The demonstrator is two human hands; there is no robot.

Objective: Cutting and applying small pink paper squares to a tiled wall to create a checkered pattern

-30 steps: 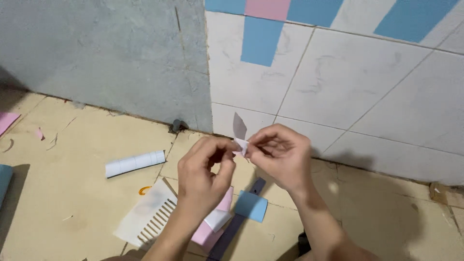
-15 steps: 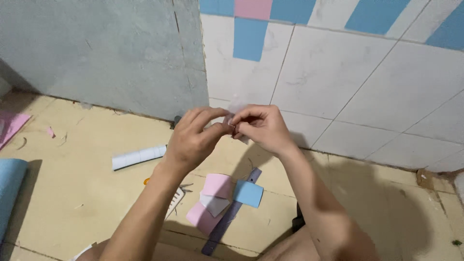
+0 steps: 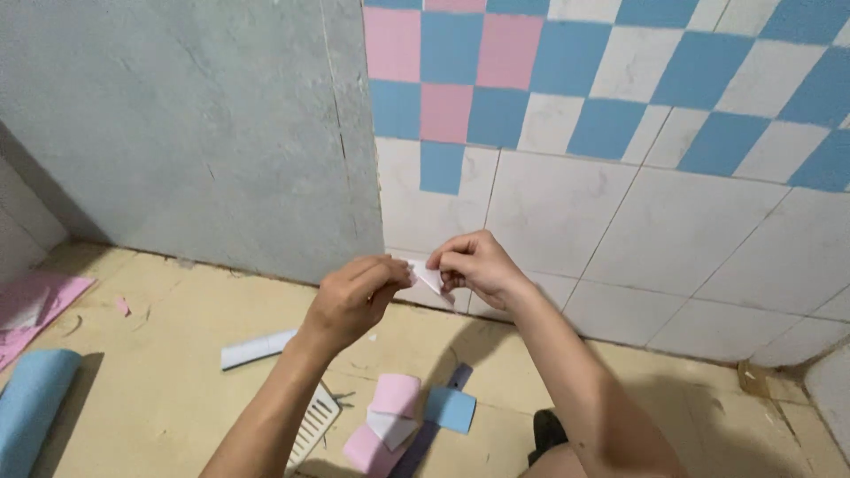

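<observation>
Floor pieces: at 6 o'clock, nearest the person, a pink paper piece (image 3: 395,395), a white folded piece (image 3: 390,428) and a blue paper square (image 3: 450,410) lie touching each other on the beige floor (image 3: 150,389), over a dark strip (image 3: 431,427).
Comb: a white comb (image 3: 314,425) lies at 7 o'clock, beside the pink piece.
Left hand: the left hand (image 3: 354,296) is raised; thumb and forefinger pinch the left end of a small white paper (image 3: 431,278).
Right hand: the right hand (image 3: 474,265) pinches the right end, the other fingers curled in.
Change: half a second ago the hands were closer together over the paper; now it shows between them, so the folding seems to go on.
Far: a white roll (image 3: 257,348) at 9 o'clock, a blue roll (image 3: 35,398) at 8 o'clock, the tiled wall (image 3: 637,230) at 12 o'clock.
</observation>
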